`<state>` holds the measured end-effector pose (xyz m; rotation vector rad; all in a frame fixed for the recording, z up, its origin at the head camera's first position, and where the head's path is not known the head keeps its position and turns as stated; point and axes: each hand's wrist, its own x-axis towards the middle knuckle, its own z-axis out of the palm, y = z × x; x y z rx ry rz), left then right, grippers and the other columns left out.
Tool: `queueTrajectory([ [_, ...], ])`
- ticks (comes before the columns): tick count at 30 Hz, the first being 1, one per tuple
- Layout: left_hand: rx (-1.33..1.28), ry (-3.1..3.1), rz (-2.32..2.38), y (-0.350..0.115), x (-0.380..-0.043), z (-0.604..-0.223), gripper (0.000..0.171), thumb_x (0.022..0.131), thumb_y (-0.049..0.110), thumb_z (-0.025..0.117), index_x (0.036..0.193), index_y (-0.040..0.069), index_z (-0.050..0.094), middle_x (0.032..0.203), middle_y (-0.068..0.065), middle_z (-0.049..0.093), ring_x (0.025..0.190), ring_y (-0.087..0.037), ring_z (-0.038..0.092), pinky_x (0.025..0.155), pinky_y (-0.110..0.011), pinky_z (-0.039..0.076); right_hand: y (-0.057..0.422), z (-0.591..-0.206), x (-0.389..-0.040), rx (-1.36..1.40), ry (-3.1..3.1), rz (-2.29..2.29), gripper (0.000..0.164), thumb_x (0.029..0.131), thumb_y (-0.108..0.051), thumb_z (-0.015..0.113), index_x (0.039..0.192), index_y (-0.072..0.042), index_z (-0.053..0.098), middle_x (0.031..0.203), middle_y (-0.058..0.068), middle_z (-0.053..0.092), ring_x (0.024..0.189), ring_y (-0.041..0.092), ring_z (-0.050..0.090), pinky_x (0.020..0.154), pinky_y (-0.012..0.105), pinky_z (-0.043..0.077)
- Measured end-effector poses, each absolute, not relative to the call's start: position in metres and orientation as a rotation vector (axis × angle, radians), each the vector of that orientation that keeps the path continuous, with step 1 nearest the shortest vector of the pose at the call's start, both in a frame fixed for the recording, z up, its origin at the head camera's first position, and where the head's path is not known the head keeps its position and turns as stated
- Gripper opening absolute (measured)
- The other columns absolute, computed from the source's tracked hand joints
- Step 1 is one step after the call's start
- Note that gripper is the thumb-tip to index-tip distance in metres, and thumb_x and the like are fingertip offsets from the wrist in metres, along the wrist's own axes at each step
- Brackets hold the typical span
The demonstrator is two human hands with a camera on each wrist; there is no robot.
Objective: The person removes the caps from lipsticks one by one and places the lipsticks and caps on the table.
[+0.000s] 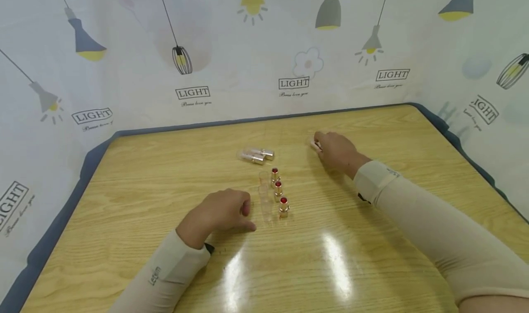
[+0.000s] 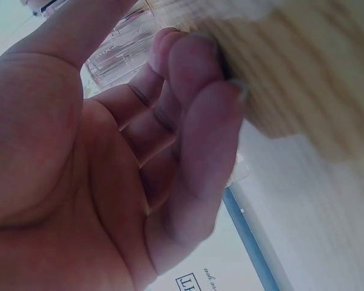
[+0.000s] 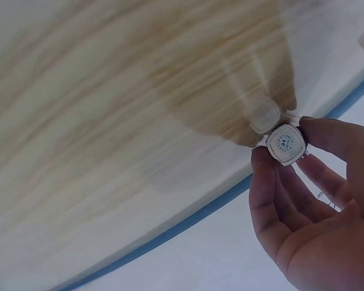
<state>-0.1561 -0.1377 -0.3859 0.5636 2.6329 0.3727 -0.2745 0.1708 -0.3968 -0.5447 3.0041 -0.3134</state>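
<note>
My right hand (image 1: 336, 151) pinches a lipstick (image 3: 286, 144) between thumb and fingers at the back right of the table. Its square base, with a round label, faces the right wrist camera. My left hand (image 1: 219, 214) rests near the table, fingers loosely bent and holding nothing. Just right of it lie clear caps (image 1: 265, 200), hard to tell apart. Beside these caps stand three uncapped gold lipsticks with red tips: a front one (image 1: 283, 207), a middle one (image 1: 278, 190) and a back one (image 1: 274, 175).
Behind the upright row, two lipsticks with clear caps (image 1: 253, 157) lie side by side on the wooden table (image 1: 165, 166). A white printed curtain (image 1: 239, 65) encloses the back and sides. Light glares off the table's front part.
</note>
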Motion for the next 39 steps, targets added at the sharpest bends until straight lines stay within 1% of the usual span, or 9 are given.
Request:
queueTrajectory([
  [5, 0.564, 2.630, 0.380, -0.138, -0.157, -0.386, 0.037, 0.078, 0.045, 0.084, 0.084, 0.020, 0.058, 0.080, 0.005, 0.059, 0.068, -0.013, 0.052, 0.060, -0.031, 0.040, 0.166, -0.394, -0.272, -0.488, 2.958, -0.447, 0.032, 0.100, -0.014, 0.059, 0.129, 0.000, 0.056, 0.112, 0.019, 0.068, 0.097, 0.031, 0.067, 0.083, 0.046, 0.054],
  [7, 0.570, 2.628, 0.384, -0.138, -0.157, -0.387, 0.037, 0.078, 0.045, 0.084, 0.084, 0.019, 0.058, 0.080, 0.005, 0.059, 0.068, -0.013, 0.052, 0.060, -0.031, 0.040, 0.163, -0.393, -0.270, -0.459, 2.947, -0.500, 0.033, 0.101, -0.016, 0.059, 0.130, -0.002, 0.056, 0.112, 0.018, 0.068, 0.098, 0.030, 0.066, 0.084, 0.046, 0.053],
  [13, 0.573, 2.626, 0.389, -0.138, -0.157, -0.387, 0.037, 0.078, 0.044, 0.084, 0.084, 0.019, 0.058, 0.080, 0.005, 0.059, 0.068, -0.014, 0.052, 0.060, -0.031, 0.040, 0.155, -0.381, -0.259, -0.440, 2.967, -0.654, 0.034, 0.100, -0.017, 0.060, 0.133, -0.008, 0.055, 0.111, 0.016, 0.068, 0.094, 0.028, 0.066, 0.079, 0.043, 0.053],
  [19, 0.579, 2.626, 0.387, -0.139, -0.157, -0.386, 0.037, 0.078, 0.045, 0.084, 0.084, 0.019, 0.058, 0.080, 0.005, 0.059, 0.068, -0.014, 0.052, 0.061, -0.031, 0.041, 0.149, -0.370, -0.242, -0.542, 2.970, -0.829, 0.034, 0.100, -0.019, 0.062, 0.133, -0.011, 0.057, 0.111, 0.011, 0.070, 0.093, 0.025, 0.068, 0.071, 0.037, 0.055],
  [24, 0.582, 2.618, 0.387, -0.139, -0.157, -0.386, 0.036, 0.079, 0.044, 0.084, 0.084, 0.019, 0.059, 0.081, 0.005, 0.059, 0.068, -0.013, 0.051, 0.060, -0.030, 0.041, 0.143, -0.361, -0.224, -0.631, 2.976, -0.942, 0.034, 0.098, -0.018, 0.064, 0.132, -0.013, 0.059, 0.109, 0.008, 0.071, 0.092, 0.021, 0.067, 0.073, 0.037, 0.055],
  [30, 0.582, 2.588, 0.401, -0.140, -0.158, -0.385, 0.035, 0.080, 0.043, 0.083, 0.078, 0.019, 0.058, 0.076, 0.004, 0.057, 0.065, -0.012, 0.050, 0.058, -0.029, 0.039, 0.136, -0.344, -0.200, -0.793, 2.978, -1.096, 0.031, 0.097, -0.014, 0.066, 0.128, -0.011, 0.062, 0.105, 0.005, 0.071, 0.090, 0.018, 0.066, 0.075, 0.036, 0.055],
  [32, 0.577, 2.573, 0.407, -0.140, -0.158, -0.384, 0.033, 0.083, 0.043, 0.081, 0.078, 0.020, 0.058, 0.076, 0.004, 0.058, 0.064, -0.012, 0.050, 0.058, -0.029, 0.040, 0.135, -0.339, -0.193, -0.845, 2.989, -1.130, 0.030, 0.096, -0.014, 0.067, 0.126, -0.010, 0.064, 0.104, 0.004, 0.071, 0.089, 0.017, 0.066, 0.077, 0.035, 0.055],
  [34, 0.574, 2.564, 0.412, -0.141, -0.158, -0.381, 0.028, 0.088, 0.042, 0.076, 0.081, 0.021, 0.058, 0.077, 0.005, 0.059, 0.064, -0.012, 0.052, 0.058, -0.030, 0.042, 0.133, -0.336, -0.185, -0.889, 3.000, -1.152, 0.028, 0.096, -0.014, 0.068, 0.124, -0.010, 0.065, 0.102, 0.002, 0.071, 0.088, 0.015, 0.066, 0.076, 0.034, 0.054],
  [39, 0.591, 2.664, 0.453, -0.144, -0.160, -0.367, 0.015, 0.100, 0.036, 0.061, 0.094, 0.022, 0.063, 0.076, 0.006, 0.062, 0.059, -0.012, 0.054, 0.057, -0.031, 0.044, 0.127, -0.331, -0.169, -1.014, 2.990, -1.206, 0.029, 0.094, -0.013, 0.071, 0.122, -0.011, 0.067, 0.104, 0.000, 0.070, 0.088, 0.012, 0.065, 0.077, 0.033, 0.054],
])
